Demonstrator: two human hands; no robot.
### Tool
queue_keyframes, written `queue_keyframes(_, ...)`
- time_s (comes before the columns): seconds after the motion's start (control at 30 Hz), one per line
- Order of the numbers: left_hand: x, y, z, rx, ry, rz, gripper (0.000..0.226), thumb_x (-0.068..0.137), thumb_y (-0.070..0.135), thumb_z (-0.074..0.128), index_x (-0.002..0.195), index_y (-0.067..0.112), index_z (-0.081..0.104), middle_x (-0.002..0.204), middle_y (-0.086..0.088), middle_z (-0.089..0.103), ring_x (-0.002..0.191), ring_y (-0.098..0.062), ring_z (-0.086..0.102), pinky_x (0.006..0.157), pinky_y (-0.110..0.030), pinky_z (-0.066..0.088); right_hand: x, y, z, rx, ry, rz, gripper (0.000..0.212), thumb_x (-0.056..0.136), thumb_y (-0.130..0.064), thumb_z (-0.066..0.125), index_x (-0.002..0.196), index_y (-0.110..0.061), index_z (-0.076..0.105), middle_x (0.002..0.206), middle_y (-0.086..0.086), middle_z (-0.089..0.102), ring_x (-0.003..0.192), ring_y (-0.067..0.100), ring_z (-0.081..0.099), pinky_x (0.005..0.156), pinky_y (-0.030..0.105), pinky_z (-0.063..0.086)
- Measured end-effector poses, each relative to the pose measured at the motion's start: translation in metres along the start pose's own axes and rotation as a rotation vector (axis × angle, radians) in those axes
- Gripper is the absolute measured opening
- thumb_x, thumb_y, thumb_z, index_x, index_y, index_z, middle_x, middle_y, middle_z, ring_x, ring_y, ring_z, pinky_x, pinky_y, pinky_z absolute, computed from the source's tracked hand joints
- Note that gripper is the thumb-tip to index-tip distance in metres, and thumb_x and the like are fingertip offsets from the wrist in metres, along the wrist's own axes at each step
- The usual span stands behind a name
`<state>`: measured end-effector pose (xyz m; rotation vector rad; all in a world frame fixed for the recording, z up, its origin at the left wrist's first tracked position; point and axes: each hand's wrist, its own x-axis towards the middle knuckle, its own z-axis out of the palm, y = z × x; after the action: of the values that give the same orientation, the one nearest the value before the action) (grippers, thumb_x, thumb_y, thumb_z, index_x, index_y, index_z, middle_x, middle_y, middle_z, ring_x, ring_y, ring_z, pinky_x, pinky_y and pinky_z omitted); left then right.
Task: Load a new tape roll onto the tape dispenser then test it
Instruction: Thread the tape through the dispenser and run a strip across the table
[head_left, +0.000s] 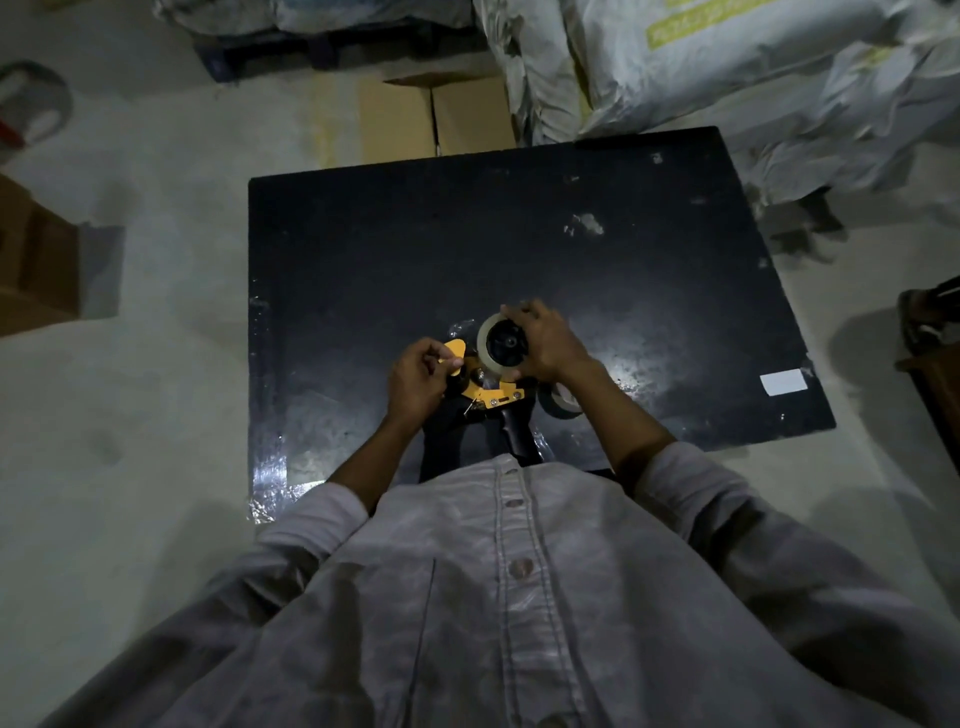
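A: Nearest the lens is a pale buttoned shirt (511, 597), both sleeves reaching out over a black table (649, 291).

B: And the tape dispenser (480, 387)?

A: Held above the table's near edge, black handle toward the body. The right hand (543, 345) is clenched round the tape roll (503, 343) seated on its hub.

B: The left hand (415, 376)?

A: Pinched on the yellow flap at the dispenser's front. A second roll (563, 402) lies under the right wrist
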<state>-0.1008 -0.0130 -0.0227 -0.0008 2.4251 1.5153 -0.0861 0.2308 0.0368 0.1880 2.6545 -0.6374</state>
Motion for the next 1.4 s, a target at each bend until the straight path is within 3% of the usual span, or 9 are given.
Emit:
queue_keyframes(0.17, 0.011, -0.002, -0.002, 0.066, -0.013, 0.062, 0.020, 0.089, 0.053, 0.085, 0.092, 0.035, 0.077, 0.084, 0.005, 0.077, 0.075, -0.028, 0.075, 0.066, -0.060, 0.065, 0.012, 0.012, -0.008, 0.038, -0.106, -0.039, 0.124, 0.079, -0.024, 0.103, 0.179, -0.023, 0.031, 0.179, 0.010, 0.030, 0.163, 0.041, 0.033, 0.135, 0.053, 0.035)
queue_keyframes(0.27, 0.004, -0.001, -0.002, 0.129, -0.013, 0.073, 0.024, 0.089, 0.059, 0.086, 0.101, 0.038, 0.085, 0.074, 0.008, 0.077, 0.065, -0.018, 0.076, 0.064, -0.051, 0.067, 0.015, 0.018, -0.004, 0.057, -0.094, -0.032, 0.125, 0.078, -0.018, 0.104, 0.179, -0.025, 0.031, 0.179, 0.009, 0.031, 0.163, 0.041, 0.033, 0.135, 0.054, 0.035)
queue_keyframes(0.37, -0.011, 0.009, 0.003, 0.218, -0.078, 0.079, 0.022, 0.092, 0.049, 0.090, 0.109, 0.034, 0.090, 0.058, 0.013, 0.072, 0.056, -0.013, 0.074, 0.065, -0.042, 0.068, 0.014, 0.017, -0.003, 0.071, -0.088, -0.027, 0.124, 0.077, -0.013, 0.103, 0.179, -0.024, 0.033, 0.178, 0.009, 0.033, 0.163, 0.039, 0.034, 0.135, 0.053, 0.036)
queue_keyframes(0.47, -0.014, 0.018, 0.015, 0.409, -0.073, 0.179, 0.016, 0.097, 0.038, 0.088, 0.111, 0.031, 0.091, 0.071, 0.006, 0.081, 0.073, -0.021, 0.080, 0.071, -0.034, 0.062, 0.014, 0.016, -0.003, 0.067, -0.086, -0.023, 0.123, 0.077, -0.012, 0.102, 0.179, -0.024, 0.034, 0.177, 0.009, 0.034, 0.163, 0.038, 0.035, 0.135, 0.054, 0.036)
queue_keyframes(0.6, -0.003, 0.025, 0.024, 0.541, -0.037, 0.145, 0.022, 0.095, 0.045, 0.087, 0.116, 0.037, 0.089, 0.102, 0.003, 0.088, 0.096, -0.024, 0.081, 0.073, -0.031, 0.055, 0.013, 0.022, 0.002, 0.093, -0.059, -0.025, 0.122, 0.078, -0.015, 0.103, 0.178, -0.023, 0.034, 0.176, 0.010, 0.034, 0.163, 0.038, 0.034, 0.135, 0.053, 0.036)
queue_keyframes(0.73, 0.002, 0.025, 0.031, 0.569, -0.074, 0.152, 0.024, 0.094, 0.052, 0.086, 0.115, 0.041, 0.089, 0.097, 0.003, 0.086, 0.093, -0.021, 0.078, 0.069, -0.027, 0.043, 0.011, 0.029, 0.010, 0.108, -0.019, -0.040, 0.120, 0.079, -0.018, 0.102, 0.178, -0.023, 0.034, 0.176, 0.011, 0.033, 0.163, 0.039, 0.034, 0.134, 0.055, 0.037)
queue_keyframes(1.0, 0.006, 0.020, 0.031, 0.578, -0.054, 0.152, 0.020, 0.101, 0.054, 0.077, 0.116, 0.045, 0.088, 0.095, 0.004, 0.086, 0.090, -0.023, 0.080, 0.072, -0.036, 0.063, 0.016, 0.032, 0.012, 0.091, -0.036, -0.050, 0.122, 0.079, -0.019, 0.102, 0.178, -0.027, 0.032, 0.180, 0.010, 0.028, 0.165, 0.041, 0.031, 0.133, 0.059, 0.037)
queue_keyframes(1.13, 0.008, 0.017, 0.033, 0.606, -0.042, 0.185, 0.021, 0.105, 0.047, 0.076, 0.119, 0.038, 0.088, 0.095, -0.003, 0.086, 0.089, -0.030, 0.080, 0.070, -0.034, 0.058, 0.016, 0.033, 0.015, 0.089, -0.026, -0.045, 0.122, 0.079, -0.017, 0.101, 0.179, -0.029, 0.031, 0.182, 0.009, 0.027, 0.166, 0.041, 0.030, 0.133, 0.061, 0.037)
queue_keyframes(1.4, 0.009, 0.011, 0.032, 0.561, -0.023, 0.249, 0.013, 0.102, 0.032, 0.082, 0.107, 0.026, 0.092, 0.082, -0.006, 0.084, 0.078, -0.030, 0.079, 0.066, -0.029, 0.048, 0.010, 0.028, 0.015, 0.045, -0.018, -0.025, 0.116, 0.086, -0.019, 0.097, 0.180, -0.029, 0.029, 0.187, 0.004, 0.023, 0.169, 0.042, 0.026, 0.133, 0.063, 0.036)
